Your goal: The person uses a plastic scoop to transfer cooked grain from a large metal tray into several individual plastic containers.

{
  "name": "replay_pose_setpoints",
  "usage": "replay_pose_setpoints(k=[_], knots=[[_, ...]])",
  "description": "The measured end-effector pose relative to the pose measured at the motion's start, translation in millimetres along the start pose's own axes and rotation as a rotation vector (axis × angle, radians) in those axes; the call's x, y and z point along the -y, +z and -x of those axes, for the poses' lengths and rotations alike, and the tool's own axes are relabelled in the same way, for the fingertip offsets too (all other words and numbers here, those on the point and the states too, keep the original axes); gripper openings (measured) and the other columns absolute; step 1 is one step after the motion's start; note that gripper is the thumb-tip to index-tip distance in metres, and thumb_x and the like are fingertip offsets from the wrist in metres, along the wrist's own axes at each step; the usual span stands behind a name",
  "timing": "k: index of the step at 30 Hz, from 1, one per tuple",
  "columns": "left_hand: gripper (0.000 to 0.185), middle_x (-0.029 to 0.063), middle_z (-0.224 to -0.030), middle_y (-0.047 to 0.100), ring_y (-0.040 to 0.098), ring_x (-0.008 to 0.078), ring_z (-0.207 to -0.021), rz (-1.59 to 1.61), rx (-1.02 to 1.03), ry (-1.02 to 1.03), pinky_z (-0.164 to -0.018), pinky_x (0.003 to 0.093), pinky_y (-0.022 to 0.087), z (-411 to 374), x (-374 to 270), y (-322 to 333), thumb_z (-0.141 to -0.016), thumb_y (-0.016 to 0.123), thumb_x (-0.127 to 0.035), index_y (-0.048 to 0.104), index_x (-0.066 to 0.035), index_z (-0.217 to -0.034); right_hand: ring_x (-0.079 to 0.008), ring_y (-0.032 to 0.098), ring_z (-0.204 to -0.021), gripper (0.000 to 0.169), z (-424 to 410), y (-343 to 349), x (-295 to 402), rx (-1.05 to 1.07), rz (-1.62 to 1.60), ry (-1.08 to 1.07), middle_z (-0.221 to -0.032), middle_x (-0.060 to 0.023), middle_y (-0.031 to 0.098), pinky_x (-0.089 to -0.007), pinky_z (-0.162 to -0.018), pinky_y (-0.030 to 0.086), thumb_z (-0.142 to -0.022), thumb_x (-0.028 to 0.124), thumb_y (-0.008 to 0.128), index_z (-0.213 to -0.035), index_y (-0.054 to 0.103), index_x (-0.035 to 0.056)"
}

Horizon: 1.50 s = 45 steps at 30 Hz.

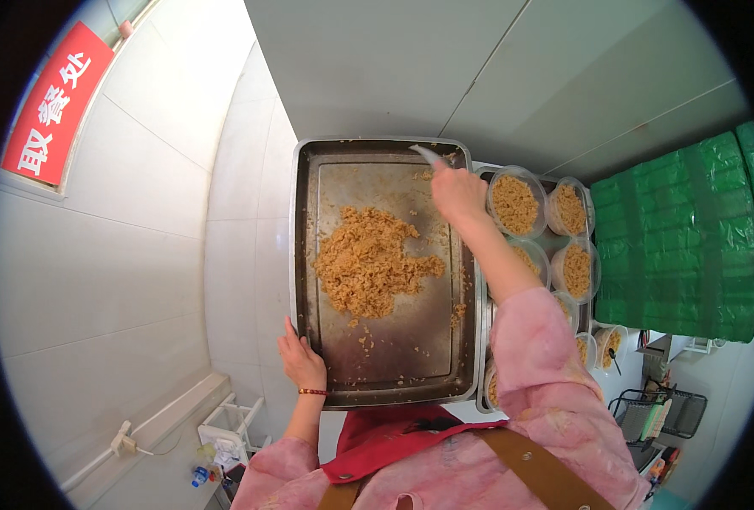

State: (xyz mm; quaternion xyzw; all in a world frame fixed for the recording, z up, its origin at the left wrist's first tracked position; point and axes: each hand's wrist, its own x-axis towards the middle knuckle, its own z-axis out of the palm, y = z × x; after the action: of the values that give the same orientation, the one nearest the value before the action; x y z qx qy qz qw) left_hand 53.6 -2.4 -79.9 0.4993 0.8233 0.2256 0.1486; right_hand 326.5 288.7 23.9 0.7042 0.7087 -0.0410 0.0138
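Observation:
In front of me lies a deep rectangular metal tray (415,357) with a heap of brown cooked grain, apparently seasoned rice (370,261), left of its middle. Loose grains stick to its floor and sides. My left hand (301,360) holds the tray's left rim near the front corner, a beaded bracelet on the wrist. At the far right corner, my right hand (458,194) grips a pale, flat scraper-like tool (426,155); part of it is hidden by the fingers. Beside that hand is a clear round plastic tub (517,203) filled with the same grain.
Several more filled tubs (576,271) stand on a second metal tray (549,239) at the right, partly behind my arm. Green wrapped packs (676,236) are stacked beyond. A grey panel (383,70) rises behind the tray. At lower right sits a black mesh basket (635,417).

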Motion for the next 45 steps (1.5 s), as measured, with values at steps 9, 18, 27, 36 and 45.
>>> replay_pose_setpoints(k=[9,18,27,36,45], knots=[[0.054,0.0176,-0.102,0.050,0.052,0.0398,-0.090,0.027,-0.007,-0.005,-0.073,0.0459,0.044,0,-1,0,-0.090,0.049,-0.004,0.039,-0.013,-0.143,-0.0359,0.068,-0.076,0.032,6,-16,-13,0.077,0.102,-0.143,-0.080,-0.0193,0.069,-0.0470,-0.065,0.052,-0.088,0.009,0.047,-0.116,0.057,-0.0018],[0.054,0.0148,-0.100,0.050,0.052,0.0369,-0.090,0.012,0.001,0.006,-0.074,0.0442,0.045,0,0,0,-0.090,0.050,-0.004,0.039,-0.012,-0.143,-0.0362,0.068,-0.082,0.020,1,9,-49,0.094,0.096,-0.096,-0.085,-0.0189,0.069,-0.0478,-0.068,0.053,-0.084,0.012,0.054,-0.096,0.067,0.0008],[0.053,0.0145,-0.099,0.051,0.052,0.0361,-0.090,0.025,0.007,0.044,-0.075,0.0431,0.044,-3,-3,0,-0.091,0.050,-0.004,0.040,-0.011,-0.142,-0.0278,0.070,-0.085,0.015,9,26,-22,0.169,0.251,-0.193,-0.090,-0.0114,0.071,-0.0428,-0.069,0.055,-0.085,0.011,0.057,-0.092,0.069,0.0050],[0.053,0.0143,-0.099,0.051,0.052,0.0352,-0.091,0.057,0.004,0.013,-0.075,0.0424,0.044,1,7,2,-0.090,0.052,-0.004,0.041,-0.011,-0.142,-0.0281,0.068,-0.088,0.019,50,-54,9,0.317,0.248,-0.131,-0.092,-0.0118,0.069,-0.0423,-0.072,0.052,-0.085,0.011,0.056,-0.098,0.070,0.0066],[0.054,0.0152,-0.099,0.052,0.053,0.0365,-0.091,0.099,-0.006,0.046,-0.077,0.0428,0.044,0,9,5,-0.090,0.053,-0.005,0.041,-0.011,-0.142,-0.0270,0.068,-0.089,0.020,150,11,-8,0.430,0.333,-0.290,-0.099,-0.0110,0.069,-0.0426,-0.071,0.053,-0.087,0.010,0.055,-0.103,0.067,0.0062]])
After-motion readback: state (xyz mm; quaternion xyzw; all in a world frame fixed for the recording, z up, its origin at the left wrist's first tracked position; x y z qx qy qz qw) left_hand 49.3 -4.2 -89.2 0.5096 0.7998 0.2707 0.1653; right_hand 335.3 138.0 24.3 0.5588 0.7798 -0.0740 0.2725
